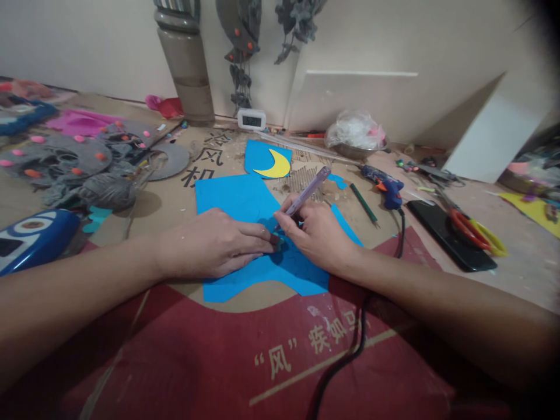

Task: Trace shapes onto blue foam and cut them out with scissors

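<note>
A blue foam or paper sheet (231,198) with a cut, curved lower edge lies flat in front of me. My right hand (317,230) grips a light purple pen (310,191), its tip end hidden low behind my fingers at the sheet. My left hand (219,242) rests on the sheet from the left, fingers pressed together. Its fingertips hold a small blue-green piece (276,240) against the sheet, right beside the pen. Just beyond lies a smaller blue piece (256,153) bearing a yellow crescent (277,165).
To the right are a green pencil (363,203), a blue glue gun (385,185) with a black cord, and scissors (470,230) on a black phone (441,233). Grey felt crafts (65,157) and a blue device (39,239) sit left. A small clock (251,119) stands behind.
</note>
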`<control>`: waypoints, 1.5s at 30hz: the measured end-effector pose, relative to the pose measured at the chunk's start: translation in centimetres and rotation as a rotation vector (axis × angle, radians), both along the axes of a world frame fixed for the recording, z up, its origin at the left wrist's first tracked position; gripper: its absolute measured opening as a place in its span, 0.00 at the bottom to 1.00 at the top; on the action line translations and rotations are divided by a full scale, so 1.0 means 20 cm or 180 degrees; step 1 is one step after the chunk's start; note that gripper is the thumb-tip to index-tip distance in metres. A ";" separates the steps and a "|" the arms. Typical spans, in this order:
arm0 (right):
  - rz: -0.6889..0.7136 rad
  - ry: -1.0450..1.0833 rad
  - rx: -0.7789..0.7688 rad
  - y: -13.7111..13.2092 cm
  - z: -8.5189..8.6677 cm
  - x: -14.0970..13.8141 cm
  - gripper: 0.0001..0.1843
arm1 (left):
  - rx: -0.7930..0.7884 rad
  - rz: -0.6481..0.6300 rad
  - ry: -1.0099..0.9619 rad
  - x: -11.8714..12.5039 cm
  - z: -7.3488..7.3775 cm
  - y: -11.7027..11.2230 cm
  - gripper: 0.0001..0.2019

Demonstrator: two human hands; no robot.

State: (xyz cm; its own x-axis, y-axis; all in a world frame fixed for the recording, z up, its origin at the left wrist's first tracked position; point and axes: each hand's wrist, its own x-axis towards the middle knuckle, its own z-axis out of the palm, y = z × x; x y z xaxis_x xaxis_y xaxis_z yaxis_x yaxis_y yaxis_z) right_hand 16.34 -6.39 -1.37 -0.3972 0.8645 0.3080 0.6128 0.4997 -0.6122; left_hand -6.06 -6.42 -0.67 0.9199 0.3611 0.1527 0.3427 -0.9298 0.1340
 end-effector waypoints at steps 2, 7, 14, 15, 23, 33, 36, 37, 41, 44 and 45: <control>0.0006 -0.0001 0.0012 0.00 0.00 0.00 0.14 | 0.0020 0.0012 -0.0017 0.00 0.00 0.00 0.17; 0.0035 0.0013 0.0027 0.00 -0.01 0.00 0.13 | 0.0073 0.0072 0.0052 0.00 0.00 0.00 0.17; -0.0061 0.0731 -0.0064 -0.01 -0.05 0.03 0.15 | -0.0026 -0.0016 -0.0052 0.00 0.00 0.00 0.17; -0.0091 0.0926 -0.0090 -0.01 -0.06 0.03 0.15 | -0.0057 -0.0016 -0.0071 0.00 0.00 0.01 0.17; 0.0204 0.0754 -0.0013 0.03 -0.08 0.06 0.03 | -0.0100 0.0097 -0.0205 0.00 0.00 -0.01 0.16; 0.0169 0.0435 -0.0392 0.03 -0.10 0.06 0.10 | -0.0095 0.0192 -0.0100 0.01 0.01 -0.03 0.17; 0.0355 0.0413 -0.0231 0.04 -0.13 0.08 0.11 | -0.0040 0.0263 -0.0111 0.01 0.00 -0.05 0.18; 0.0420 0.0421 -0.0164 0.05 -0.14 0.09 0.11 | -0.0012 0.0278 -0.0110 0.01 0.00 -0.05 0.18; 0.0634 0.0380 0.0042 0.05 -0.15 0.11 0.10 | 0.0210 0.0306 -0.0206 0.01 -0.03 -0.09 0.18; 0.0666 0.0310 0.0084 0.06 -0.15 0.11 0.10 | 0.0515 0.0604 -0.0418 0.03 -0.02 -0.15 0.16; 0.0664 0.0294 0.0089 0.06 -0.15 0.11 0.10 | 0.0602 0.0699 -0.0460 0.04 -0.02 -0.17 0.15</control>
State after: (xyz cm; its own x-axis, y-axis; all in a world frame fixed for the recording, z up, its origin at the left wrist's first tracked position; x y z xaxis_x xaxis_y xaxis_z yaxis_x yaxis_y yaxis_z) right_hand 18.55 -5.28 -4.30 -0.5355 0.7572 0.3740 0.4364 0.6272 -0.6451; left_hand -5.17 -9.90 -0.99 0.7871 0.5014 0.3593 0.5279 -0.8488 0.0279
